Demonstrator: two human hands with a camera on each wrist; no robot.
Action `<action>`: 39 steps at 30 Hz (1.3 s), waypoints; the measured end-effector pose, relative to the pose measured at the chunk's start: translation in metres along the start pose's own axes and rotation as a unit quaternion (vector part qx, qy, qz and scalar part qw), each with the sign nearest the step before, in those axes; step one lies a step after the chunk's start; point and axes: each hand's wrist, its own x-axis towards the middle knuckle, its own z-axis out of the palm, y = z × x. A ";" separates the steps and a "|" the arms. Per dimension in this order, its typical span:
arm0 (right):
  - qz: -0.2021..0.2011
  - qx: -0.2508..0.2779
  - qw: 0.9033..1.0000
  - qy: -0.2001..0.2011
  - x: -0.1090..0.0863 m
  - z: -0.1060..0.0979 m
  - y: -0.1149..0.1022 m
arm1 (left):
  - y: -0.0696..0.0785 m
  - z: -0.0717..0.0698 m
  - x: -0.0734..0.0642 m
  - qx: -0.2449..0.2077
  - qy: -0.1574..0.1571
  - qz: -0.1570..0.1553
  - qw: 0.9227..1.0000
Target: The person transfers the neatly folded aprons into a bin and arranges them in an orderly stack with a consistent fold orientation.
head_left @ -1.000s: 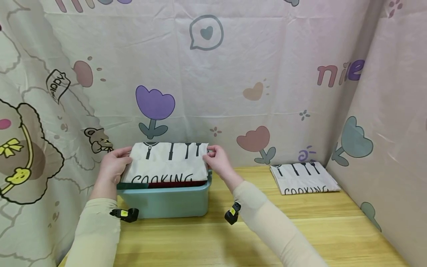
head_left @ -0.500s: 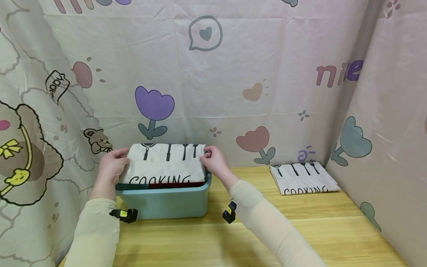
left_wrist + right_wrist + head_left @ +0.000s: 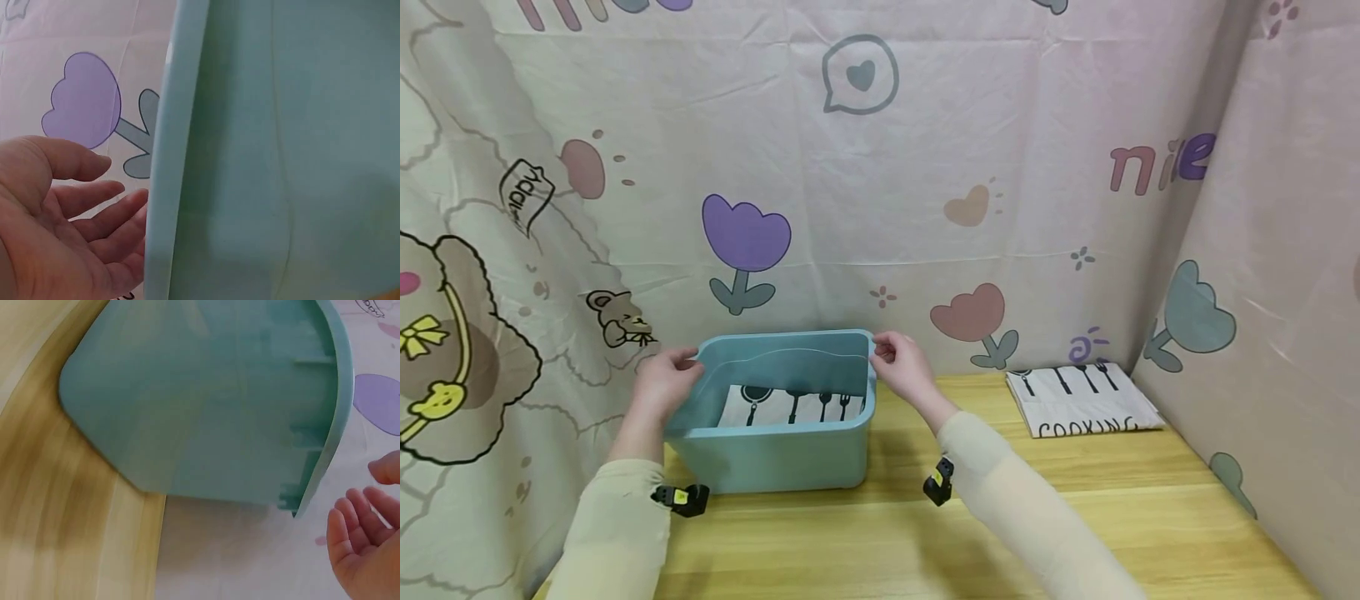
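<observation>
"What is in front of the person?"

"A pale teal, rectangular plastic bin with rounded corners [image 3: 767, 458], standing on a light wood-grain table [image 3: 820, 542], left of centre. Inside it lies a folded white cloth printed with black cooking utensils [image 3: 805, 407]; the front wall hides its near edge."

"Where are the hands?"

"One at each end of the bin. The left hand [image 3: 666, 382] is at the left rim, and the right hand [image 3: 906, 367] is beside the far right corner. Both arms wear cream sleeves [image 3: 1030, 500]."

"Are they gripping anything?"

"Neither one is. The left fingers [image 3: 125, 234] are loosely spread and slightly bent, the thumb well apart from them, with nothing between. Their tips come right up to the rim; I can't tell whether they touch it. The right fingers [image 3: 337, 537] are gently curved, palm showing, thumb apart, and also hold nothing. In the right wrist view a gap separates them from the rim."

"Anything else on the table?"

"Well to the right lies a second folded white cloth, with black utensils and the word COOKING [image 3: 1082, 404]. Behind everything hangs a pale fabric backdrop [image 3: 865, 183] patterned with tulips, hearts and cartoon animals."
</observation>
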 end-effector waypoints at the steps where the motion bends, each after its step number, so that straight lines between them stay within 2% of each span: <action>1: -0.009 0.002 1.000 -0.003 -0.001 -0.002 0.002 | 0.001 0.001 -0.001 0.005 -0.001 0.006 1.000; 8: -0.063 -0.016 0.998 -0.018 -0.011 -0.016 0.012 | 0.008 0.009 -0.009 0.040 0.003 0.075 0.996; 14: -0.105 -0.068 0.992 -0.023 -0.019 -0.028 0.021 | 0.014 0.014 -0.018 0.060 0.005 0.117 0.991; 23: -0.133 -0.116 0.984 -0.018 -0.033 -0.045 0.036 | 0.017 0.024 -0.028 0.080 0.037 0.194 0.977; 27: -0.143 -0.142 0.979 -0.010 -0.038 -0.050 0.044 | 0.018 0.030 -0.032 0.100 0.054 0.214 0.970; 34: -0.160 -0.177 0.971 0.000 -0.049 -0.061 0.060 | 0.018 0.040 -0.037 0.136 0.066 0.242 0.958; 39: -0.165 -0.203 0.965 0.013 -0.055 -0.070 0.073 | 0.020 0.045 -0.041 0.149 0.071 0.251 0.954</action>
